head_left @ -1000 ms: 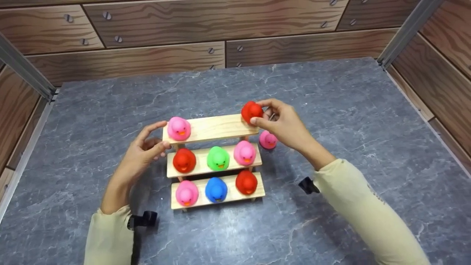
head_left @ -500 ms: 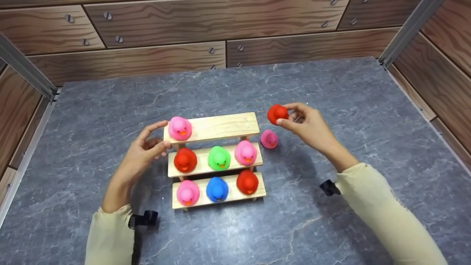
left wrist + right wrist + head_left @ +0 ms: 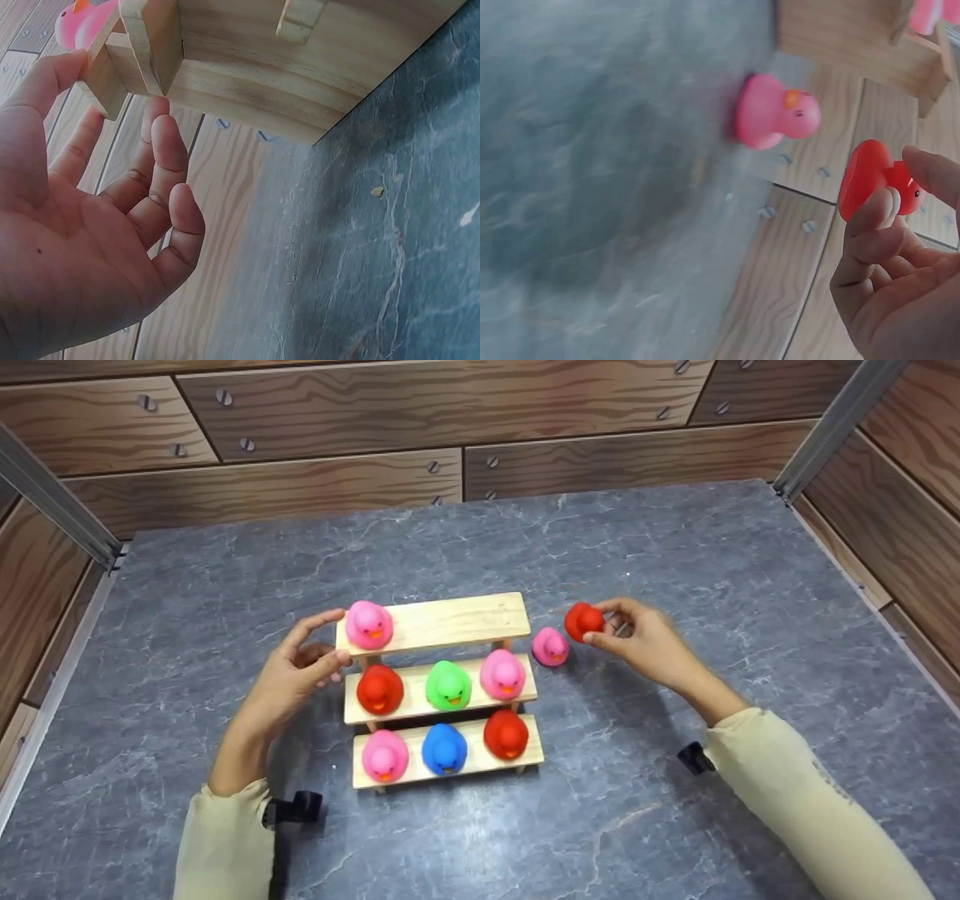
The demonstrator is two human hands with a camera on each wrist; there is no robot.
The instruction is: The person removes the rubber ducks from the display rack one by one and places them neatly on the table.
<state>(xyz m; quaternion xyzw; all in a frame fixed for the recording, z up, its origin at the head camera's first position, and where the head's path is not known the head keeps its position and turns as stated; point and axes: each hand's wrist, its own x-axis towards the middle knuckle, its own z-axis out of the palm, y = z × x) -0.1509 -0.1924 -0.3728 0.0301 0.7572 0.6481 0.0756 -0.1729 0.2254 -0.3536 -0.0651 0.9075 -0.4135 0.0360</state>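
Red duck (image 3: 583,622) in right hand (image 3: 641,639), off the shelf's right side

We see it pinched between thumb and fingertips, apparently held off the table (image 3: 675,562), roughly upright; its long axis we can't read. Key relation: it sits at the left of the right hand, between that hand and the loose pink duck (image 3: 550,647), just beside the latter with a small gap. Right hand is clearly nearer to both; left hand (image 3: 289,660) is well apart, across the shelf (image 3: 457,619).

Loose pink duck stands on the table, near the top board's right end. Left hand: thumb and fingertips gripping the top board's left end, other fingers loosely bent. By it, on that board, we have a pink duck (image 3: 369,625); bare wood to its right. Middle board, left to right: red, green (image 3: 448,686), pink. Bottom: pink, blue (image 3: 444,749), red. Behind, we note wood-pattern panels (image 3: 330,420)
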